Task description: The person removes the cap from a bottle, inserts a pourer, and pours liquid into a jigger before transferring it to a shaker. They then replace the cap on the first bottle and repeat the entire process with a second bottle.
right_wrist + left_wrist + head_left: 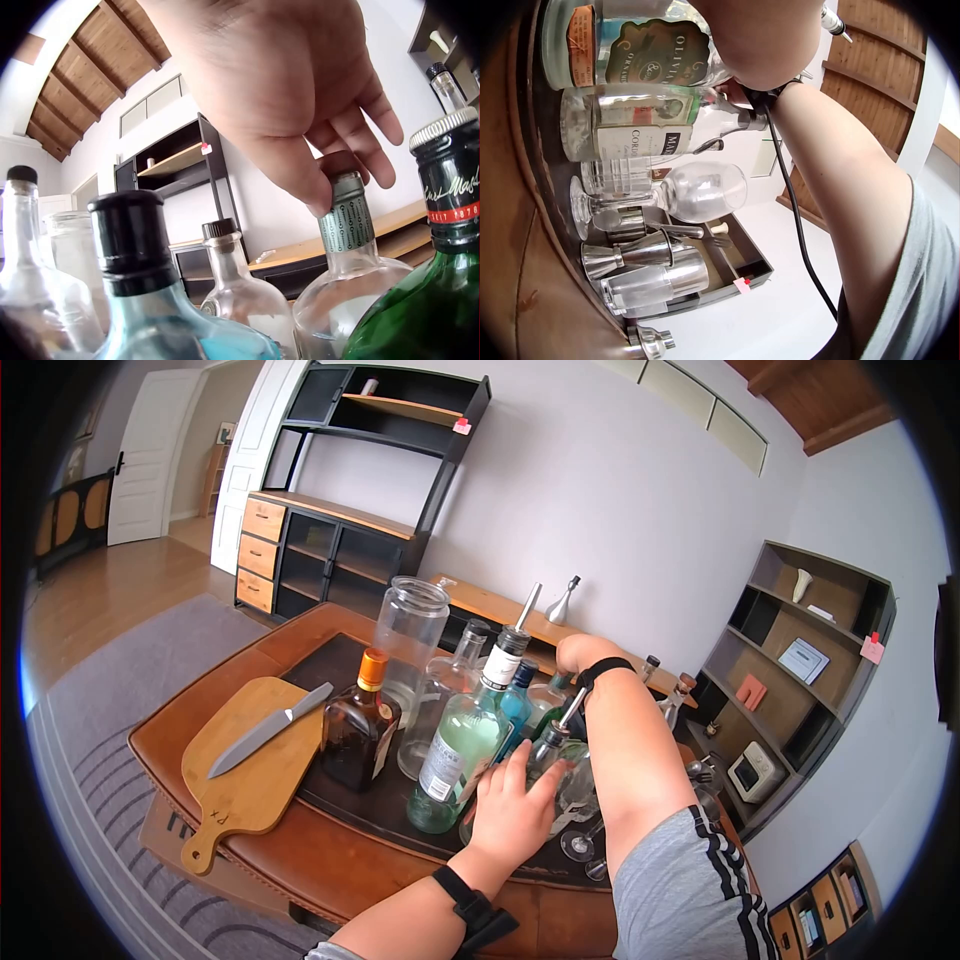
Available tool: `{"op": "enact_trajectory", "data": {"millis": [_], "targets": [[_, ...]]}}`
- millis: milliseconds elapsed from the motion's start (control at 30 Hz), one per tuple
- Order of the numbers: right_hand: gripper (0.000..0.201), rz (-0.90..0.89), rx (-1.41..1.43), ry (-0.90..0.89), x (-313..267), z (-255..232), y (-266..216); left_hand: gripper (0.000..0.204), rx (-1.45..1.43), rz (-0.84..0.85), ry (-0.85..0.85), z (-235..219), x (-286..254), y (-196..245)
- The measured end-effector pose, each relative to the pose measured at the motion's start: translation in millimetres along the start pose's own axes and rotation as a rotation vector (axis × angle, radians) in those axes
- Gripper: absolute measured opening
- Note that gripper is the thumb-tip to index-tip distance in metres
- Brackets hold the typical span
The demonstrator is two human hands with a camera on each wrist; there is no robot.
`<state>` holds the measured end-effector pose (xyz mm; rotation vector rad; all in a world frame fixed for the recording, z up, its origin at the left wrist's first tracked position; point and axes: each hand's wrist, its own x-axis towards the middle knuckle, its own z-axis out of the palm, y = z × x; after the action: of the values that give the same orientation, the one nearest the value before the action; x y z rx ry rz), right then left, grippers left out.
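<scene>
In the head view my left hand [515,810] is at the shoulder of a clear bottle with a metal pour spout [550,738], fingers to its left and thumb to its right. This bottle's dark label [660,52] shows in the left wrist view, its neck hidden by the hand. My right hand [277,82] pinches the top of a clear stoppered bottle [347,225] between thumb and fingers; its neck wears a grey-green band. Beside it stand a green bottle [427,292] and a blue bottle with a black cap [135,247].
A knife [270,730] lies on a wooden board [240,790] at left. Nearby stand a dark bottle with an orange cap [362,725], a tall glass jar [412,615] and a pale green bottle [460,750]. A stemmed glass [705,193] and steel jigger [626,255] stand to the right.
</scene>
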<state>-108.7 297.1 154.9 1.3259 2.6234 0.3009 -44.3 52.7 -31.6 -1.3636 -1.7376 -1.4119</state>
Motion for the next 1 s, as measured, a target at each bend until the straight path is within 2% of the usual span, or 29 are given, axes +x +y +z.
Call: {"op": "enact_trajectory", "data": {"millis": [133,267,367,567,700,867,1000], "targets": [[0.028,-0.081,-0.036,-0.01,10.8,3.5,7.1,0.047,0.002,-0.007,-0.001,1.4,0.5,-0.6],[0.02,-0.132,0.198,-0.009,10.2,5.4,9.9,0.046,-0.001,-0.004,-0.004,1.2,0.3,-0.7],[0.02,-0.139,0.24,0.01,3.0,-1.9,8.5,0.046,0.001,0.001,-0.004,0.6,0.5,-0.2],[0.018,-0.231,0.326,0.272,-2.9,-31.7,26.5,0.046,0.014,0.009,0.001,-0.1,1.7,0.1],[0.016,-0.206,0.319,0.466,-19.7,-64.6,44.3,0.046,0.005,0.01,0.006,0.8,-0.1,-1.4],[0.025,-0.173,0.298,0.756,-84.7,-122.3,62.7,0.046,-0.005,0.026,0.015,0.8,0.8,-0.9],[0.024,-0.131,0.358,0.878,-147.9,-171.7,87.5,0.045,-0.02,0.026,0.007,0.0,0.6,-0.8]]}}
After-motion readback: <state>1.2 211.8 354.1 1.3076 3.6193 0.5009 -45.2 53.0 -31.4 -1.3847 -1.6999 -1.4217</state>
